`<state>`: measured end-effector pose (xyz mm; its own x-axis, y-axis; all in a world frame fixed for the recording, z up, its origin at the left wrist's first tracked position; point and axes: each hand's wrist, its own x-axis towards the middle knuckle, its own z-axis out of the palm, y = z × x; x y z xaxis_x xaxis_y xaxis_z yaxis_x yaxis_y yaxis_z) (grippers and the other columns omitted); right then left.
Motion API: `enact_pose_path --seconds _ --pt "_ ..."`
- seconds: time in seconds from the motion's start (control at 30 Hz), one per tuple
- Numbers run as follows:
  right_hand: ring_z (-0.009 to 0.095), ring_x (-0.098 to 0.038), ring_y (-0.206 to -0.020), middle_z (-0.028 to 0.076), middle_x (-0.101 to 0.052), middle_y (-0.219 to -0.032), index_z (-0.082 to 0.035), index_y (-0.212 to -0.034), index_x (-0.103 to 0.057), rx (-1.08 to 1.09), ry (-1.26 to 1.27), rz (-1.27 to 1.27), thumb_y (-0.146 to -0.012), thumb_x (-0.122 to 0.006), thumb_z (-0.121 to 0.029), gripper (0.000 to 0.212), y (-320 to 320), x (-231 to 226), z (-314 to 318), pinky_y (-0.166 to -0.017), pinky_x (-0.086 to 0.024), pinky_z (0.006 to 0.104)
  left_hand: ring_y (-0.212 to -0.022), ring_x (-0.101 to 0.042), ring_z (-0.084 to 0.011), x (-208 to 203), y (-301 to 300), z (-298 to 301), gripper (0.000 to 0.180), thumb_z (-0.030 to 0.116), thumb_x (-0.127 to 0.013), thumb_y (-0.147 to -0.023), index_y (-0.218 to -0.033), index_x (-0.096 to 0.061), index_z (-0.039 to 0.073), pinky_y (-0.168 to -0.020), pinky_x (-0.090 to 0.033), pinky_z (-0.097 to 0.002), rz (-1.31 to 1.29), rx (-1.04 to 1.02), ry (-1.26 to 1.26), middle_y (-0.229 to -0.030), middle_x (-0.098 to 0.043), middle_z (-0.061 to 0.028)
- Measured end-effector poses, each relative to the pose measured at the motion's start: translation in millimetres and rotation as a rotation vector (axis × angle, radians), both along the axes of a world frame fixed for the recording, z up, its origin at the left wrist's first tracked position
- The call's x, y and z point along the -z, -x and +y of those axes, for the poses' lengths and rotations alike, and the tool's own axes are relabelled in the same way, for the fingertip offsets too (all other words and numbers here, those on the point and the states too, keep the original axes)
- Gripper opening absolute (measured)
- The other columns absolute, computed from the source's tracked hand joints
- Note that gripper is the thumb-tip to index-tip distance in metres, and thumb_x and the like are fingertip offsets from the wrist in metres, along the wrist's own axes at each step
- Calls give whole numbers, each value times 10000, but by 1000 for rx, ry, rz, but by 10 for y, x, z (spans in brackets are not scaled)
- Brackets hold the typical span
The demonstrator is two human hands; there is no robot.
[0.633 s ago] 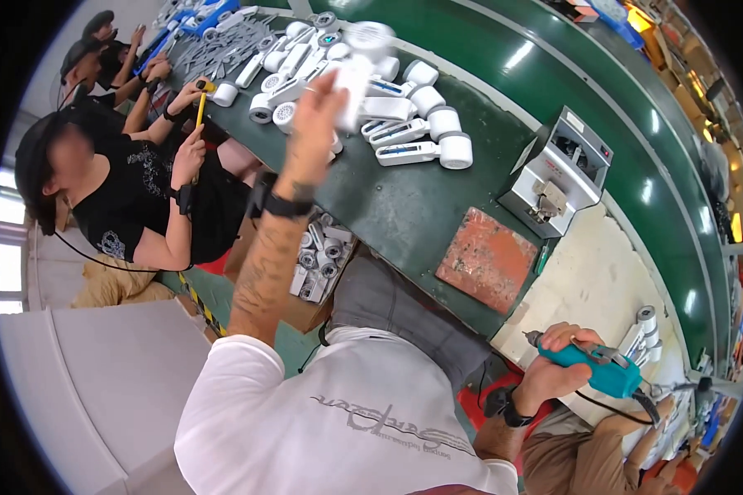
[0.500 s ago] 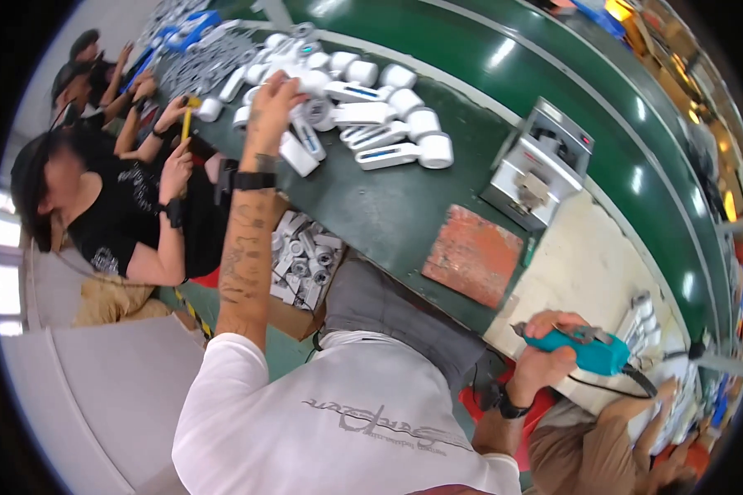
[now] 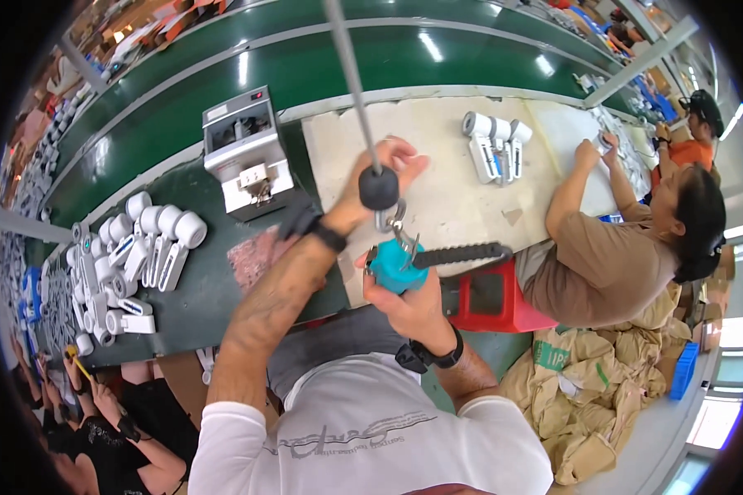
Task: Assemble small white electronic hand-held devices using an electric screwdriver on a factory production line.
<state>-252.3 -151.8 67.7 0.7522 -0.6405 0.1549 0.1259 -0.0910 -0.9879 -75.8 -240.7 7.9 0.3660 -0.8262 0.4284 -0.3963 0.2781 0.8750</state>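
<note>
In my right hand [image 3: 409, 305] is a teal electric screwdriver [image 3: 398, 266], its black ribbed cord sleeve pointing right. A metal hook joins it to a hanging cable [image 3: 351, 70] with a black ball [image 3: 379, 188]. My left hand [image 3: 380, 177] is over the cream work surface, just behind the ball, which hides part of it. Its fingers are apart, with nothing visible in them. Farther right on that surface stands a small group of white round-headed parts with long handles [image 3: 495, 153].
A grey metal box machine [image 3: 243, 148] stands left of my hands. Near it lies a worn reddish pad [image 3: 254, 257], partly behind my left arm. Many white parts [image 3: 153, 231] are heaped at the far left. A co-worker [image 3: 611, 247] sits at right beside a red stool [image 3: 504, 301].
The view has turned to the right. My left hand has left the heap of white parts for the cream surface. My right hand has brought the screwdriver in front of me, near the left.
</note>
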Motion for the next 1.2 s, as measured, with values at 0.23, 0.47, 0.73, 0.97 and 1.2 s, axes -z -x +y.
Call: enact_pose_path --seconds 0.23,0.47,0.73,0.97,1.2 --pt "170 -705 -836 98 -738 -960 -3 -1188 -630 85 123 53 -803 -843 -129 458 332 -135 -41 -782 -557 320 -964 -684 -309 149 711 -1363 686 686 -711 -800 -999 -705 29 -881 -494 -444 -238 -123 -501 -1002 -720 -164" --pt "150 -644 -725 58 -681 -815 -2 -927 -670 181 114 -33 -800 -827 -166 259 335 -233 -80 -686 -519 299 -1018 -684 -349 237 753 -1600 689 657 -700 -788 -1059 -723 24 -905 -501 -475 -253 -110 -652 -1062 -726 -189" --pt "132 -636 -763 59 -706 -895 -5 -1116 -667 123 113 34 -809 -803 -106 351 291 32 -200 -725 -529 314 -797 -680 -313 -40 188 -425 256 278 -723 -798 -831 -706 24 -754 -539 -375 -276 -214 -117 -869 -687 -150" --pt "133 -592 -688 70 -634 -831 12 -1164 -573 249 -11 -239 -955 -660 -580 633 -213 29 -244 -594 -455 269 -850 -645 -335 -383 -272 1384 217 194 -716 -794 -936 -678 34 -784 -543 -429 -582 -259 29 -908 -654 -125" --pt "152 -596 -690 55 -610 -770 58 -1174 -591 -18 -79 -443 -938 -676 -591 695 -1194 -149 -175 -614 -465 276 -979 -595 -318 -89 -763 2288 193 225 -680 -894 -1001 -728 72 -938 -469 -426 -330 -151 -374 -1015 -679 -111"
